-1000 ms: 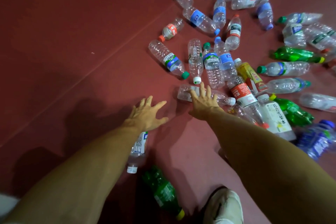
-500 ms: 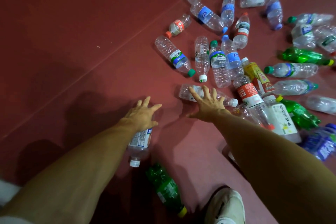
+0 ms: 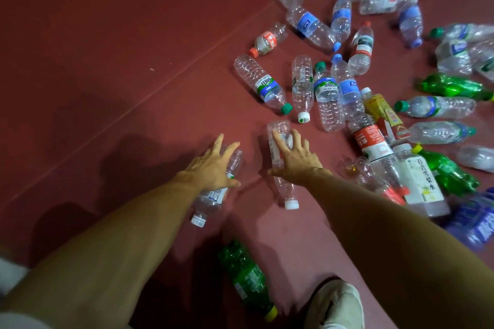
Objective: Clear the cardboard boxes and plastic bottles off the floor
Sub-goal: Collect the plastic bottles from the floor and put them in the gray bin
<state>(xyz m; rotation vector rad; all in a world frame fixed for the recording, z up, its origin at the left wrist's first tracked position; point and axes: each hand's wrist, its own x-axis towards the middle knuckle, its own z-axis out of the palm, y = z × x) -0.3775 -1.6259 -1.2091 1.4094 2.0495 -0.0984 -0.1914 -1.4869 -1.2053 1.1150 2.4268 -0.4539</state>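
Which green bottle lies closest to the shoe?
The green bottle at the bottom, alone beside the shoe; the other green bottles lie far right.

Scattered bottles [image 3: 327,99] on floor [image 3: 107,61] ahead and right, left hand [image 3: 213,165] on near bottle [image 3: 209,204], right hand [image 3: 295,160] on neighbouring bottle [image 3: 284,191], shoe [image 3: 336,307] behind.
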